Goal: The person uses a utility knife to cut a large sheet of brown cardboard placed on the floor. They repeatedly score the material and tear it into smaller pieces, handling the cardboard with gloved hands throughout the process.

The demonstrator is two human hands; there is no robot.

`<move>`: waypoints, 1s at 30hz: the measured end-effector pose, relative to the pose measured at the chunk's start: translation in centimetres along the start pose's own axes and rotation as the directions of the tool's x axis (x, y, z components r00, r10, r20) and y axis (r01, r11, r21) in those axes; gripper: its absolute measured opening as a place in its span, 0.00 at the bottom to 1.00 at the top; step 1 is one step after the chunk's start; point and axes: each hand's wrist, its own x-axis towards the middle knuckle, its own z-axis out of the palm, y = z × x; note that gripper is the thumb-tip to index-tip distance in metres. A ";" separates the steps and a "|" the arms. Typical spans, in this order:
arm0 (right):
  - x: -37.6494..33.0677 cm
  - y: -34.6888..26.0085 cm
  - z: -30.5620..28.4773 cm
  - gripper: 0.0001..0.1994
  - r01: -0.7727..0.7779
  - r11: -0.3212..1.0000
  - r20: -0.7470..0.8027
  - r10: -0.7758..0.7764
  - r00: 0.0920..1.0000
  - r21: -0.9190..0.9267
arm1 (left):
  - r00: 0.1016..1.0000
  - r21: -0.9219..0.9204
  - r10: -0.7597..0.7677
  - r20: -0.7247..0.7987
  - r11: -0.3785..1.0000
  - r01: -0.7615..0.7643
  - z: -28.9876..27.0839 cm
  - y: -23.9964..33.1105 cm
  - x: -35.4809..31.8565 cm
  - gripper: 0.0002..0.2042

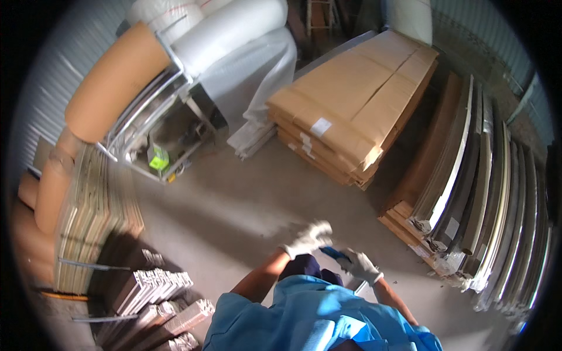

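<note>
While both gloved hands meet low in the middle of the scene, just above the person's blue shirt (316,319), the left hand (309,238) is curled loosely, its white-gloved fingers bent inward and resting at the near-left end of a slim blue tool (335,253); whether those fingers actually close round it cannot be told from this view. The right hand (362,267) sits just to the right, fingers wrapped round the other end of the blue tool, with a pale, flat piece (359,286) showing just below the glove. The two hands lie close together, almost touching, over bare concrete floor (234,199). Far ahead lies a stack of flat cardboard cartons (357,99). To the right, long boards and panels (480,187) lean in a row. To the near left, bundles of profiled strips (158,292) lie on the floor, and beyond them a metal-framed trolley (158,117) stands under big rolls of brown paper (114,79) and white wrap (234,29).
</note>
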 end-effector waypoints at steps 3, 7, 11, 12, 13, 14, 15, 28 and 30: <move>3.1 -4.8 2.6 0.20 -0.155 0.971 0.015 0.155 0.988 0.183 | 0.909 -0.096 0.005 -0.417 0.994 -0.050 -4.8 -3.7 -2.7 0.22; 13.0 -11.2 6.1 0.33 -0.097 0.973 0.027 0.094 0.995 0.211 | 0.852 -0.570 -0.273 -0.448 0.821 -0.037 -14.6 -9.1 -7.3 0.19; 23.7 -17.6 11.7 0.30 -0.073 0.955 0.039 0.064 0.997 0.287 | 0.791 -0.442 -0.284 -0.541 0.897 0.020 -23.2 -14.6 -12.1 0.16; 26.2 -19.2 13.3 0.29 -0.057 0.948 0.060 0.040 0.997 0.315 | 0.774 -0.452 -0.316 -0.549 0.891 0.043 -25.4 -15.8 -13.3 0.16; 27.5 -21.3 13.5 0.29 -0.038 0.945 0.071 0.015 0.997 0.326 | 0.759 -0.443 -0.321 -0.567 0.895 0.048 -26.8 -15.3 -14.4 0.17; 29.5 -22.7 14.5 0.27 -0.040 0.945 0.087 0.012 0.996 0.325 | 0.729 -0.468 -0.400 -0.555 0.875 0.124 -28.6 -16.0 -15.3 0.16; 31.2 -23.7 15.4 0.26 -0.016 0.944 0.105 -0.020 0.994 0.329 | 0.722 -0.512 -0.399 -0.564 0.856 0.074 -30.0 -16.8 -16.2 0.16; 58.9 -29.2 21.1 0.32 0.024 0.911 0.202 -0.117 0.972 0.411 | 0.521 -0.484 -0.424 -0.741 0.875 0.023 -50.0 -25.3 -9.6 0.16; 64.4 -30.7 20.7 0.29 0.034 0.900 0.206 -0.136 0.969 0.435 | 0.472 -0.498 -0.434 -0.767 0.867 -0.011 -53.9 -26.3 -7.8 0.14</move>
